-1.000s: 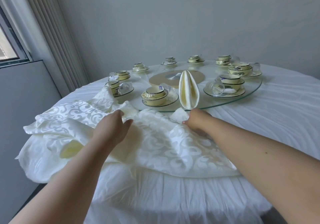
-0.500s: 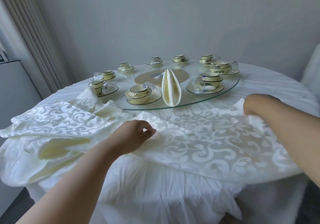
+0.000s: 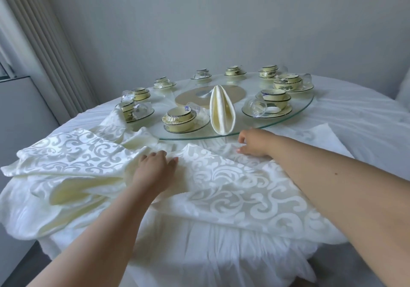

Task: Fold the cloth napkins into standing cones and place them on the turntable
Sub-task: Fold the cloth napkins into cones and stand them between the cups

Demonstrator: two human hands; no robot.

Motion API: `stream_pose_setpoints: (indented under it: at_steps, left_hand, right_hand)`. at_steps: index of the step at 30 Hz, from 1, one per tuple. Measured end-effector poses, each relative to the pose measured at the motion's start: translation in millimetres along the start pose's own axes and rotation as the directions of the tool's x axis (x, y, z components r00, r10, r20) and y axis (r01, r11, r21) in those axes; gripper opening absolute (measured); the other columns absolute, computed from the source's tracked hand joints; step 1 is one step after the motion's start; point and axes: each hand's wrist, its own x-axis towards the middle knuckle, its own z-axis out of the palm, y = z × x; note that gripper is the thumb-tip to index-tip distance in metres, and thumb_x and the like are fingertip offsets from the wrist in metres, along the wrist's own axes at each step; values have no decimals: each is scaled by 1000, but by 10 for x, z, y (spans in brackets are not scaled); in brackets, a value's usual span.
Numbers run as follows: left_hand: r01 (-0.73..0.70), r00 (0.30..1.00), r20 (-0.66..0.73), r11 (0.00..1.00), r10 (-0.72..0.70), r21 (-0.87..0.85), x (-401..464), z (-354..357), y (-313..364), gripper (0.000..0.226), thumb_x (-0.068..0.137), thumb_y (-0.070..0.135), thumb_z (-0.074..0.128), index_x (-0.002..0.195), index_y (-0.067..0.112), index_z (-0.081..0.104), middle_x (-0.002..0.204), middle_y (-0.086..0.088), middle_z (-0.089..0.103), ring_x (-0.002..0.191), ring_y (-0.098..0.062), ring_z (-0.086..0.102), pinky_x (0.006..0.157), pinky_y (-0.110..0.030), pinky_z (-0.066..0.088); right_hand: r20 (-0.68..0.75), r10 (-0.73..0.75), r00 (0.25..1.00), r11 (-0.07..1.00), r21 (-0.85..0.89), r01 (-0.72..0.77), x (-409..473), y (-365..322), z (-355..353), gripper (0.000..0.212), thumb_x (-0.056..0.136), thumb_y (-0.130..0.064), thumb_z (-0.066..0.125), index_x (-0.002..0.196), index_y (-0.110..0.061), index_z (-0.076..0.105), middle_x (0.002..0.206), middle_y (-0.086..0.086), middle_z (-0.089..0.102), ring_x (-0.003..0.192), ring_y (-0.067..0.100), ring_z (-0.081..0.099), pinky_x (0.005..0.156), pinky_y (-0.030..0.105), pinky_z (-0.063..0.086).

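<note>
— Where's the napkin (image 3: 221, 189) she's working on?

— Spread on the counter (image 3: 355, 118) right at the near edge, one corner hanging over. Her left hand (image 3: 153, 167) lies flat on it, fingers straight, pressing. Her right hand (image 3: 255, 142) rests on the far edge; whether those fingers (image 3: 243, 150) pinch the cloth, I cannot tell.

— Will it handle easily?

— Soft and light, I'd say, a bit slippery with that sheen. Best taken by the corners and creased firmly, or it slumps. One finished cone (image 3: 221, 113) already stands on the glass turntable (image 3: 306, 109), near its front rim.
</note>
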Motion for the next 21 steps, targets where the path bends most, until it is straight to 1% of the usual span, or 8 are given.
stream_pose_setpoints:
  at_steps: [2,7,11,14,16,17,19,21]
  left_hand:
    - [10,1000,-30,1000,-10,-24,33,6,-49,45,98,45,36,124,14,55,127,-13,56,124,-33,43,99,-37,33]
    - [-8,1000,-25,989,5,-150,76,-8,-108,29,92,34,54,70,15,56,73,-4,60,83,-31,60,60,-29,39]
    - [31,999,47,973,-21,-229,165,-153,-119,23,89,34,63,79,13,67,74,-5,62,73,-27,58,63,-29,44]
    - [-13,998,-55,974,1,-225,117,-310,-64,29,91,44,57,96,18,69,93,-7,65,77,-26,60,67,-32,47]
    - [-172,973,-186,968,138,-183,-76,-422,104,31,95,45,48,101,21,68,98,-5,63,81,-23,57,68,-30,45]
    - [-238,966,-151,946,207,-222,-201,-465,218,32,97,44,44,100,22,67,95,-2,63,82,-22,58,66,-28,43]
    - [-234,943,122,876,311,-421,-433,-459,437,39,97,50,39,94,22,66,87,4,67,84,-20,61,67,-26,42]
    - [-181,864,355,878,357,-442,-602,-372,532,46,91,60,39,95,23,67,89,7,67,88,-14,62,76,-27,43]
  right_hand:
    - [49,6,999,1000,-24,-5,-1,33,-65,31,94,-40,56,106,-12,61,105,2,60,93,22,53,73,27,40]
    - [132,198,971,972,-151,-178,-155,279,-419,41,93,-44,56,103,-6,67,93,10,65,83,25,57,58,24,39]
    - [-56,278,959,943,-175,-283,-213,451,-503,41,93,-46,54,82,-8,59,78,7,59,83,27,57,68,27,43]
    - [-187,84,979,994,77,-71,-387,437,-489,39,88,-47,61,97,-9,64,99,8,65,91,24,61,77,32,48]
    - [-10,-36,999,989,143,37,-622,369,-494,41,86,-57,57,96,-18,63,97,1,65,88,17,60,79,31,46]
    - [137,-56,989,991,127,38,-737,359,-482,41,85,-61,55,94,-21,63,95,-3,65,87,14,59,82,30,45]
    - [374,-64,925,994,111,24,-877,436,-442,37,83,-63,56,88,-28,62,89,-10,62,82,10,56,82,28,43]
    - [480,-93,872,988,155,20,-946,581,-413,32,80,-58,65,81,-27,60,78,-10,57,69,7,52,72,26,43]
